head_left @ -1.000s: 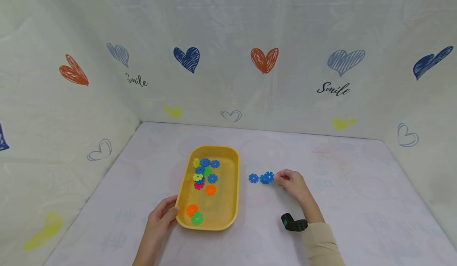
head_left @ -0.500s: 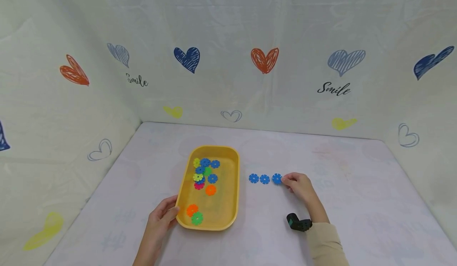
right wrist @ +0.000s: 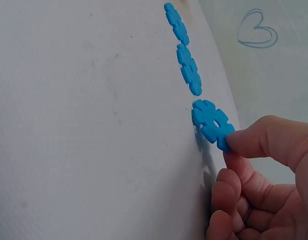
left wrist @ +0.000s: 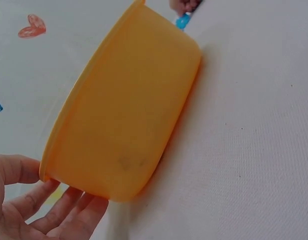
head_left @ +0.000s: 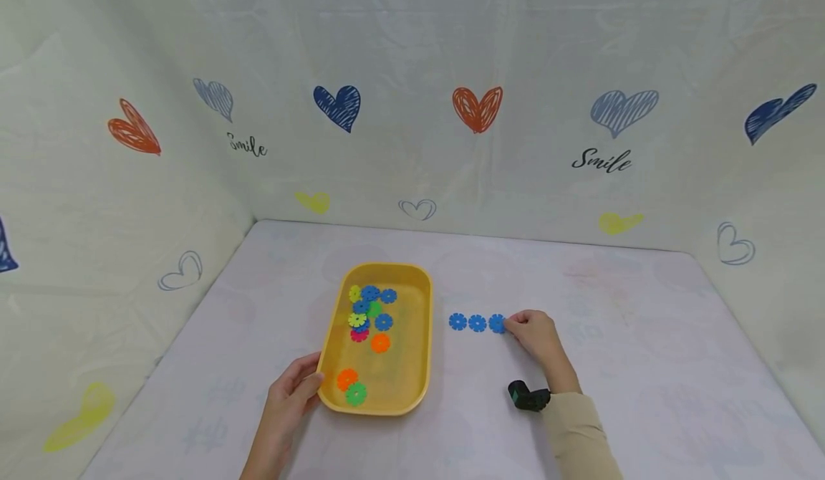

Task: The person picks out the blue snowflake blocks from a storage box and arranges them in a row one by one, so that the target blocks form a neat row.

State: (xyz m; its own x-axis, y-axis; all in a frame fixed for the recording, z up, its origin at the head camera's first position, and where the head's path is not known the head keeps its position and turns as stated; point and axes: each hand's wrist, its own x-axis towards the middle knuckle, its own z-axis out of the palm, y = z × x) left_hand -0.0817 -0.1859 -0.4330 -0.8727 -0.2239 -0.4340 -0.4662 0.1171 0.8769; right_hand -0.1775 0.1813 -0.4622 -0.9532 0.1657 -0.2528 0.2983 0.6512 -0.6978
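Between thumb and index finger, my right hand (head_left: 536, 334) pinches a blue snowflake disc (right wrist: 212, 121) by its edge, tilted slightly off the table in the right wrist view. Two more blue discs, a middle one (head_left: 477, 323) and a left one (head_left: 457, 322), lie flat in a row to its left. My left hand (head_left: 288, 392) grips the near left corner of a yellow tray (head_left: 422, 365), thumb at the rim and fingers under it along the outer wall, as the left wrist view shows (left wrist: 54, 210).
Inside the tray lie several snowflake discs: blue, yellow-green, a pink one (head_left: 359, 336), orange ones such as the orange disc (head_left: 380, 342), and green ones such as the green disc (head_left: 356, 394). A white curtain with printed hearts (head_left: 477, 109) stands behind the table (head_left: 644, 365).
The right hand has drawn the third blue disc rightward off the middle one, then shifted it slightly back left, in line with the other two. Left hand and tray stay put.
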